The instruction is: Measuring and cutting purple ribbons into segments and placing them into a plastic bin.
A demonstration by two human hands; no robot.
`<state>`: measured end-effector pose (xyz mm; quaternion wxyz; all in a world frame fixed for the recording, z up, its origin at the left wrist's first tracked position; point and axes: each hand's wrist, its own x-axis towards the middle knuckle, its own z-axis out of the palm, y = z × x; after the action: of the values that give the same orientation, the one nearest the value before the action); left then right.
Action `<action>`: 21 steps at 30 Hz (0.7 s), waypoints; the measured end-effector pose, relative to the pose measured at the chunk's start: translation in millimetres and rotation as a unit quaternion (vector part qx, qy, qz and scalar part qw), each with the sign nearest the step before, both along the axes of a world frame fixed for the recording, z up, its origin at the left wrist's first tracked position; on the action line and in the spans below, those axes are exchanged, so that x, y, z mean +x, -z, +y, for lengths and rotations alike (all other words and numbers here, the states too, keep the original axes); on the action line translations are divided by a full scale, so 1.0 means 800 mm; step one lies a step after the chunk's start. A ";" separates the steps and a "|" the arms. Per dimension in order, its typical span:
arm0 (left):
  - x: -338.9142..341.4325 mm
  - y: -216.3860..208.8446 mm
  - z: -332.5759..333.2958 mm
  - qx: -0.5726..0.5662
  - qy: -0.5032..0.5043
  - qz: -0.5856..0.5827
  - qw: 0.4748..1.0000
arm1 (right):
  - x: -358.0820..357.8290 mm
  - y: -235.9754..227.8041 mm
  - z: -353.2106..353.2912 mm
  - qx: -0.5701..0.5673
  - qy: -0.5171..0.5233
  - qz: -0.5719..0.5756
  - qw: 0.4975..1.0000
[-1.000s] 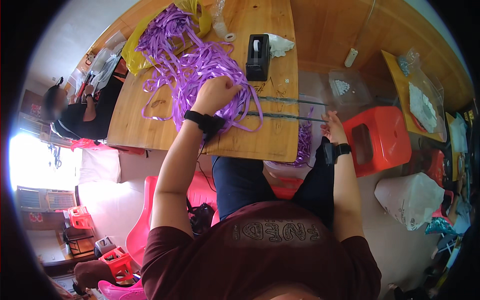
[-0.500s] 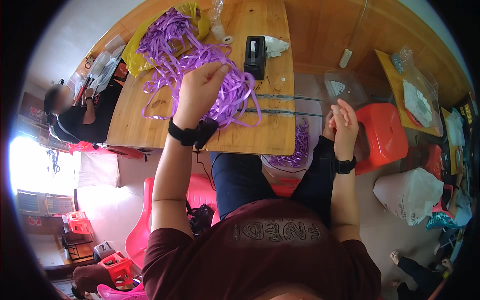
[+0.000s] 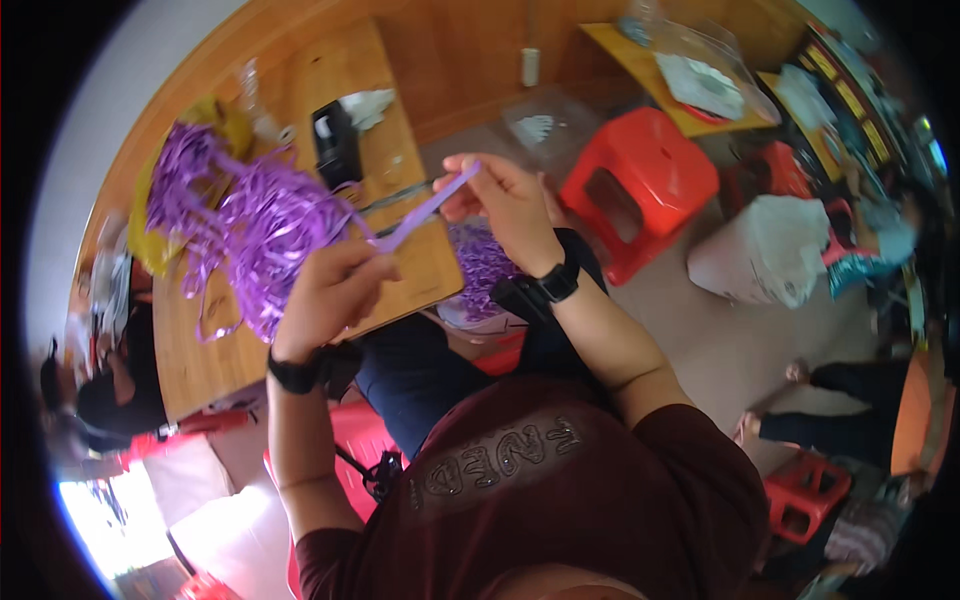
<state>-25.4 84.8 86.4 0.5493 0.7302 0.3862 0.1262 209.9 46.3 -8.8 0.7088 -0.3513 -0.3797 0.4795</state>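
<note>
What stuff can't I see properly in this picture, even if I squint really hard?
All in the head view:
Left hand: its back hides whether it grips the ribbon strip.
Yellow bag: purple ribbons hide most of its inside.
White sack: its sides hide any contents.
Person at far left: blur hides what they're doing.

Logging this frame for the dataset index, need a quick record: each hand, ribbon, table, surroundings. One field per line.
right hand: pinches one end of a purple ribbon strip
left hand: close to the strip's lower end; grip unclear
ribbon supply: tangled purple pile on wooden table
also on table: yellow bag with ribbon in it; black tape dispenser
below table edge: heap of purple pieces
right of table: red stool
</note>
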 end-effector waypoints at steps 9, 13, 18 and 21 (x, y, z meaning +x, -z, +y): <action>0.021 0.027 0.012 0.040 -0.027 -0.113 0.992 | 0.056 0.019 -0.030 -0.122 0.129 -0.204 0.963; 0.070 0.037 -0.001 0.038 0.039 -0.065 0.996 | 0.020 -0.016 -0.058 -0.028 -0.062 -0.245 0.967; 0.114 0.061 0.002 0.004 0.072 -0.088 0.994 | 0.033 0.006 -0.059 -0.067 0.001 -0.225 0.972; 0.131 0.080 0.007 0.001 0.088 -0.092 0.992 | 0.060 0.015 -0.054 -0.002 0.102 -0.304 0.947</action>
<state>79.1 90.2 22.2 0.5905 0.7473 0.2682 0.1448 258.3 3.3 -21.1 0.6037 -0.5190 -0.5386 0.2761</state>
